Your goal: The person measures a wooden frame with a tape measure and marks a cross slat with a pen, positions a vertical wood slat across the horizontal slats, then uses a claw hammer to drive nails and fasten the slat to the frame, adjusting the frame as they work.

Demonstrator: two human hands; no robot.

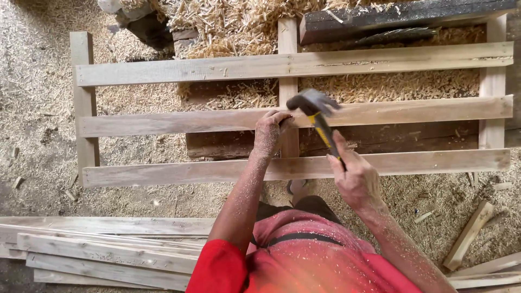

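Observation:
A wooden frame (pixel 179 122) of three long slats nailed across upright battens lies on the sawdust floor. My right hand (pixel 355 173) grips the yellow-and-black handle of a hammer (pixel 315 111), whose blurred dark head hovers over the middle slat where it crosses the centre batten (pixel 288 87). My left hand (pixel 269 127) rests on that middle slat just left of the hammer head, fingers pinched together at the crossing; anything held between them is too small to see. Both forearms are dusted with sawdust.
A stack of loose slats (pixel 103 252) lies at the lower left. Short offcuts (pixel 468 236) lie at the lower right. A dark charred beam (pixel 401 16) and heaps of wood shavings (pixel 233 21) sit beyond the frame. Sawdust covers the ground.

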